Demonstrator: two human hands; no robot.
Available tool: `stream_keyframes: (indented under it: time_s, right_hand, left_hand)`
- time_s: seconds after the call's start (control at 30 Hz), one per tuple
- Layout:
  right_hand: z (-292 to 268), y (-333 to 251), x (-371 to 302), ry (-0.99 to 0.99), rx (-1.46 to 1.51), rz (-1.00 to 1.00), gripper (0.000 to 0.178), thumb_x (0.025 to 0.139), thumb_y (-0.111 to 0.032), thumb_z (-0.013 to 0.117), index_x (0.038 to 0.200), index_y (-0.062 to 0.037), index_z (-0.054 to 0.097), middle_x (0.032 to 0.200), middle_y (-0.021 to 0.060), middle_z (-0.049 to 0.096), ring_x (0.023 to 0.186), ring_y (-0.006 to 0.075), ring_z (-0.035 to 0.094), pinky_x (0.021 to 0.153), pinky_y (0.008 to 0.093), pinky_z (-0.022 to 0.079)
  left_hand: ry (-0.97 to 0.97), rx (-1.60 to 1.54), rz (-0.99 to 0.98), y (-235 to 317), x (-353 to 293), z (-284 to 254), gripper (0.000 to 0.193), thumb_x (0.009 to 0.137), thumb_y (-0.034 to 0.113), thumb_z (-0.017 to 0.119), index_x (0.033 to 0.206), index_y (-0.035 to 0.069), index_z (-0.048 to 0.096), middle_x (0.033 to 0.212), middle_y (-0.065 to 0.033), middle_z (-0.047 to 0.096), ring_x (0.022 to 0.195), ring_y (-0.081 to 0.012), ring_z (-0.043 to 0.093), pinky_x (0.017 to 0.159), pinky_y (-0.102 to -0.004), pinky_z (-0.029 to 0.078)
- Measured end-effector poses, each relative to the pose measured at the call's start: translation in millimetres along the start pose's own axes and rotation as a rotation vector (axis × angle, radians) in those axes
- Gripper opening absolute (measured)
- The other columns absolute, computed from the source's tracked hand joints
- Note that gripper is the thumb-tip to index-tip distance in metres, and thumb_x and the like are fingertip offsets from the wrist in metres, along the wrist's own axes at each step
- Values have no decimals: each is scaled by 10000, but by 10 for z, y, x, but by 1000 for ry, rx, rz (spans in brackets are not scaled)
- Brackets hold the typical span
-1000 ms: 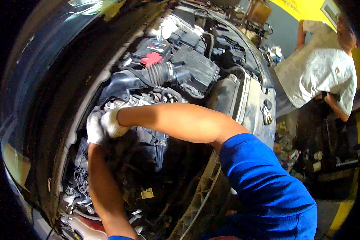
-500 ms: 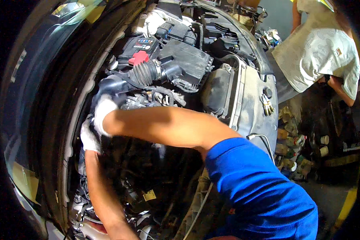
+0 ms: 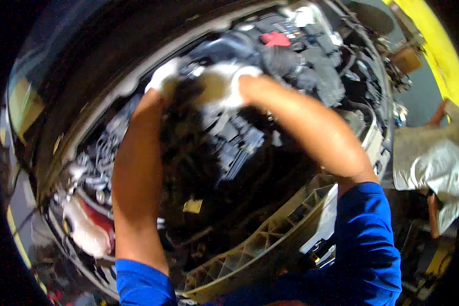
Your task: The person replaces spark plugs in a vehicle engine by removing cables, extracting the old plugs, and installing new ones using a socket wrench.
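Both my hands wear white knit gloves, and both are smeared by motion. My left hand (image 3: 166,75) is at the windshield-side edge of the engine bay, by the black plastic duct (image 3: 227,48). My right hand (image 3: 227,85) lies to its right, just in front of that duct, with a tan patch showing on the glove. The fingers of both hands are too blurred to make out, and so is anything in them. Beyond my right hand is the ribbed black air hose (image 3: 280,61). Below the hands sits a grey connector-like part (image 3: 242,140) deep in the bay.
A battery with a red terminal cover (image 3: 275,39) stands at the far side. A dirty slotted crossbeam (image 3: 250,245) spans the front. A headlight (image 3: 89,227) is at lower left, and a yellowish tag (image 3: 193,206) lies inside the bay. Another person (image 3: 428,163) stands at the right.
My view has turned and shifted, so the battery and hose now lie higher and further right. My hands, close together before, are now apart, with the right one further to the right.
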State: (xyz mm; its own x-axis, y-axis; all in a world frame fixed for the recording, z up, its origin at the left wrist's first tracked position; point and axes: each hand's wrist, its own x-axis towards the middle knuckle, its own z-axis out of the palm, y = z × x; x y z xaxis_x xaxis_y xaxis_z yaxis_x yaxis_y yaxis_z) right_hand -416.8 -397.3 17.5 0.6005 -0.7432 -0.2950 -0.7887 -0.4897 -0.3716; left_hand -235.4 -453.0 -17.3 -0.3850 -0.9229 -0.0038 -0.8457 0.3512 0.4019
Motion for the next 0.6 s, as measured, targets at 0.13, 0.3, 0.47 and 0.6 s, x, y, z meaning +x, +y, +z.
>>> stream_keyframes:
  time_s: [0.13,0.3,0.47,0.6]
  right_hand:
    - [-237,-352,31,5,-258,256,418,853,-421,590,1060,-101,760,1103,195,717,1005,347,699,886,443,541]
    - [-314,-199,-128,-55,-8,232,519,887,-519,553,989,-49,748,961,219,716,927,338,693,847,423,521]
    - [29,-537,-54,127,-206,260,525,896,-518,550,1028,-51,750,1000,243,714,1012,380,680,883,441,520]
    - [-175,-287,-226,8,127,-71,443,903,-394,624,1144,-26,668,1100,195,685,1027,333,648,925,395,497]
  left_hand:
    - [-29,-510,-18,-491,135,164,267,932,169,585,1141,25,667,1005,-80,689,917,-188,632,867,-345,505]
    - [-173,-490,154,-194,61,-12,326,883,121,574,1194,58,652,1039,-68,696,952,-170,625,893,-297,499]
    - [-129,-228,147,-391,63,20,508,831,161,658,1326,77,582,1192,-119,685,1096,-243,629,959,-349,491]
    - [-86,-387,192,-403,-23,30,426,920,240,560,1314,80,590,1135,-114,683,1000,-204,641,867,-358,516]
